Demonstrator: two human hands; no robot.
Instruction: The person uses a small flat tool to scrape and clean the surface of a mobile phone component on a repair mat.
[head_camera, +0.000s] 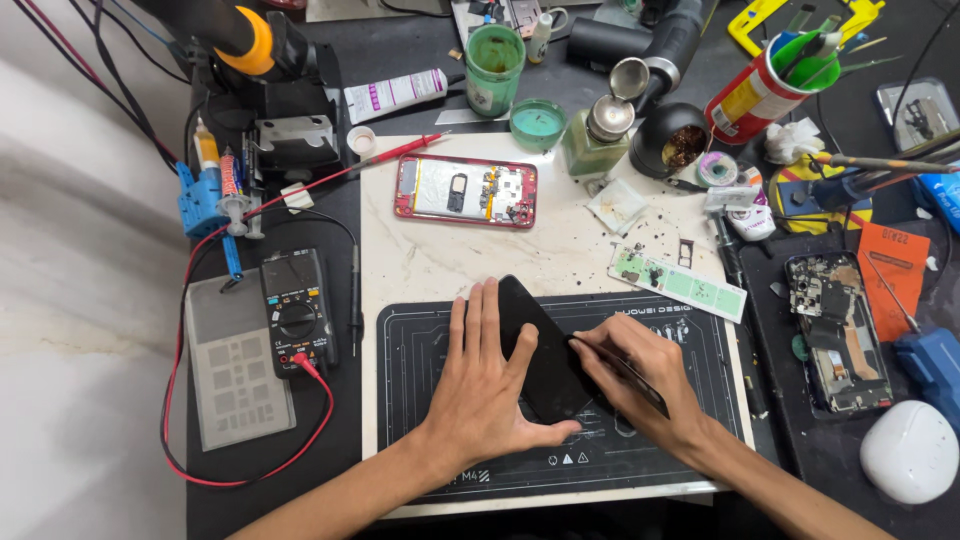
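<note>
My left hand (483, 385) lies flat with its fingers spread on a black phone (545, 355) that rests tilted on the dark work mat (420, 340). The thumb runs along the phone's lower edge. My right hand (635, 375) pinches a thin dark tool (605, 357) whose tip meets the phone's right edge. An opened red phone body (465, 190) with bare circuitry lies on the white marble board (430, 260) beyond the mat.
A multimeter (297, 310) with a red lead sits left of the mat, beside a grey stencil plate (235, 370). A green strip board (680, 283), another opened phone (838, 330), a white round case (908, 450), green cups, bottles and tools crowd the back and right.
</note>
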